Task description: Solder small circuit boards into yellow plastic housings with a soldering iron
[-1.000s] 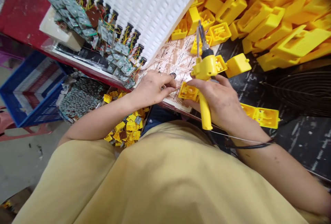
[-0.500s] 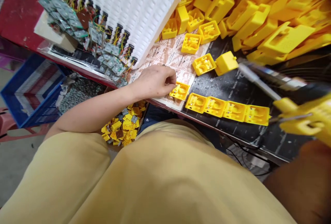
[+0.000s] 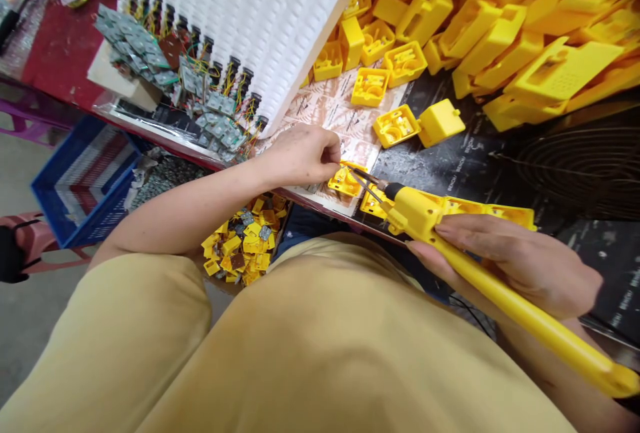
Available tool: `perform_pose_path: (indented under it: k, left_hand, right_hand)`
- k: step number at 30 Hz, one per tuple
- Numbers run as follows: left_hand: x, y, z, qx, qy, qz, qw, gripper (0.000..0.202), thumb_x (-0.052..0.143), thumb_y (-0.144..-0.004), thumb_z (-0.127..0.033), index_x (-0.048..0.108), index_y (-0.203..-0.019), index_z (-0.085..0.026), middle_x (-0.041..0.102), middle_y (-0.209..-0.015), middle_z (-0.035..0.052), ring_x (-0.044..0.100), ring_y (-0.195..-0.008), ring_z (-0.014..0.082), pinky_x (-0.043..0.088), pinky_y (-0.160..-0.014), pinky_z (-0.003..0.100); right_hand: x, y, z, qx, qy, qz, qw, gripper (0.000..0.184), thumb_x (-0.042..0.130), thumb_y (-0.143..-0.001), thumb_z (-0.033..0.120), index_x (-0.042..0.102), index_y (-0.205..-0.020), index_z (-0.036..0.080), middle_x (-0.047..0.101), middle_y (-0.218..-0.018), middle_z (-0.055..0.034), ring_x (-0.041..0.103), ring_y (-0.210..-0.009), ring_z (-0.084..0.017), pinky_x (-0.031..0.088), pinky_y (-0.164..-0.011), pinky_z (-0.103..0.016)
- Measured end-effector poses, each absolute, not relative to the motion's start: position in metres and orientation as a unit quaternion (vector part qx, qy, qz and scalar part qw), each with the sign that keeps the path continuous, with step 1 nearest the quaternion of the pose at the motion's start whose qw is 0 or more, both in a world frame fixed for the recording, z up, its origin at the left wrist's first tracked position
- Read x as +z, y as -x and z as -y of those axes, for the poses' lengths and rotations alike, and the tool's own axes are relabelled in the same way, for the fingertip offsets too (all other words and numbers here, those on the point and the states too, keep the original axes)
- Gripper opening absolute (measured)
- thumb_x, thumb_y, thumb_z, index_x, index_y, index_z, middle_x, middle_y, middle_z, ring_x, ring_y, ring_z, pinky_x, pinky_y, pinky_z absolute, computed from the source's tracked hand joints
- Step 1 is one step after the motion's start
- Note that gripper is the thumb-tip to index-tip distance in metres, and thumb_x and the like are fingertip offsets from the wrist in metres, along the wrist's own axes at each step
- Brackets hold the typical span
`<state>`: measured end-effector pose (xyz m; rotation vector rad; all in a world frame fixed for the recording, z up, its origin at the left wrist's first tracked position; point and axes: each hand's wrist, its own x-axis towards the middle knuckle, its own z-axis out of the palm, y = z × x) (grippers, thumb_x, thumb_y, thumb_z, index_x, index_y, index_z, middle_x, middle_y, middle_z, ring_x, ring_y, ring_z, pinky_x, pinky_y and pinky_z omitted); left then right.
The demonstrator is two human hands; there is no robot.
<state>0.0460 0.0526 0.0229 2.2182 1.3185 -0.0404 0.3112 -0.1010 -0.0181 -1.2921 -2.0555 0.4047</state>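
My right hand [image 3: 520,253] is wrapped round a yellow soldering iron [image 3: 480,279] with a thin guide tube beside its tip. That tip reaches into a small open yellow plastic casing [image 3: 344,181] at the table's front edge. At the casing's left side my left hand [image 3: 305,153] is closed in a pinch, fingertips touching it or very close; what they pinch is too small to make out. Behind the iron runs a row of similar casings [image 3: 513,215], partly covered by the tool and hand.
Loose yellow casings [image 3: 397,125] and a large heap of yellow shells [image 3: 505,33] lie beyond. At left are a white foam tray [image 3: 235,6] and wired circuit boards [image 3: 220,123]. Below the edge stand a box of yellow parts [image 3: 245,239] and a blue crate [image 3: 85,183].
My right hand has brought the soldering iron from the far right leftward, its tip now at the casing by my left hand. The left hand has stayed in its pinch.
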Motion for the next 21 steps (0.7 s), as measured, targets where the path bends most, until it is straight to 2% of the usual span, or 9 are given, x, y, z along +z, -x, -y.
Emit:
perform_pose_path:
  k: [3, 6, 10, 12, 15, 17, 19, 21]
  left_hand:
    - [0.019, -0.044, -0.053, 0.004, -0.833, -0.481, 0.275, 0.012, 0.068, -0.075, -0.014, 0.078, -0.082, -0.016, 0.076, -0.077, 0.0021, 0.069, -0.073, 0.0158, 0.052, -0.073, 0.028]
    - [0.016, -0.044, -0.053, 0.018, -0.840, -0.472, 0.268, 0.012, 0.067, -0.074, -0.016, 0.077, -0.080, -0.017, 0.075, -0.076, 0.0018, 0.069, -0.073, 0.0160, 0.053, -0.075, 0.029]
    - [0.017, -0.046, -0.055, -0.004, -0.843, -0.473, 0.255, 0.012, 0.068, -0.075, -0.019, 0.078, -0.082, -0.018, 0.075, -0.078, 0.0033, 0.069, -0.075, 0.0181, 0.054, -0.079, 0.032]
    - [0.019, -0.047, -0.055, -0.015, -0.841, -0.478, 0.253, 0.013, 0.068, -0.075, -0.019, 0.078, -0.082, -0.018, 0.075, -0.078, 0.0039, 0.069, -0.077, 0.0197, 0.054, -0.080, 0.034]
    - [0.021, -0.050, -0.056, -0.025, -0.838, -0.482, 0.254, 0.013, 0.068, -0.074, -0.017, 0.078, -0.081, -0.018, 0.074, -0.078, 0.0041, 0.069, -0.079, 0.0211, 0.054, -0.082, 0.036]
    - [0.022, -0.051, -0.056, -0.032, -0.836, -0.485, 0.254, 0.012, 0.068, -0.074, -0.016, 0.078, -0.081, -0.018, 0.074, -0.078, 0.0042, 0.070, -0.080, 0.0218, 0.054, -0.082, 0.036]
    - [0.023, -0.052, -0.057, -0.038, -0.834, -0.488, 0.253, 0.012, 0.068, -0.074, -0.016, 0.078, -0.081, -0.018, 0.075, -0.079, 0.0047, 0.070, -0.081, 0.0226, 0.054, -0.082, 0.036]
    - [0.024, -0.050, -0.056, -0.042, -0.837, -0.488, 0.245, 0.013, 0.069, -0.074, -0.017, 0.078, -0.082, -0.018, 0.075, -0.080, 0.0048, 0.071, -0.081, 0.0228, 0.053, -0.081, 0.035]
  right_hand:
    - [-0.014, -0.305, 0.093, 0.129, 0.481, 0.804, 0.324, 0.013, 0.061, -0.099, 0.033, 0.067, -0.093, 0.023, 0.074, -0.091, -0.0033, 0.073, -0.085, -0.018, 0.063, -0.082, -0.030]
    - [-0.009, -0.302, 0.089, 0.106, 0.455, 0.821, 0.328, 0.004, 0.068, -0.094, 0.025, 0.068, -0.097, 0.022, 0.074, -0.093, -0.0035, 0.074, -0.086, -0.017, 0.063, -0.083, -0.027]
    - [0.001, -0.306, 0.083, 0.100, 0.416, 0.843, 0.327, 0.019, 0.073, -0.087, 0.013, 0.068, -0.101, 0.024, 0.075, -0.097, 0.0003, 0.073, -0.086, -0.014, 0.061, -0.089, -0.022]
    - [0.006, -0.310, 0.082, 0.114, 0.424, 0.840, 0.320, 0.018, 0.075, -0.087, 0.016, 0.068, -0.101, 0.025, 0.074, -0.096, 0.0008, 0.073, -0.085, -0.014, 0.062, -0.086, -0.023]
    - [0.014, -0.312, 0.088, 0.148, 0.493, 0.779, 0.358, 0.019, 0.082, -0.084, 0.028, 0.071, -0.099, 0.029, 0.073, -0.091, 0.0010, 0.071, -0.078, -0.018, 0.063, -0.071, -0.029]
    - [0.019, -0.307, 0.097, 0.166, 0.564, 0.701, 0.403, 0.022, 0.083, -0.083, 0.028, 0.072, -0.101, 0.031, 0.072, -0.095, -0.0007, 0.071, -0.081, -0.021, 0.063, -0.072, -0.035]
    - [0.023, -0.297, 0.107, 0.180, 0.622, 0.632, 0.426, 0.026, 0.083, -0.082, 0.025, 0.072, -0.105, 0.032, 0.072, -0.102, -0.0032, 0.071, -0.091, -0.025, 0.064, -0.081, -0.043]
    - [0.025, -0.289, 0.113, 0.202, 0.660, 0.580, 0.433, 0.028, 0.084, -0.082, 0.027, 0.073, -0.107, 0.033, 0.072, -0.102, -0.0037, 0.071, -0.092, -0.026, 0.063, -0.082, -0.044]
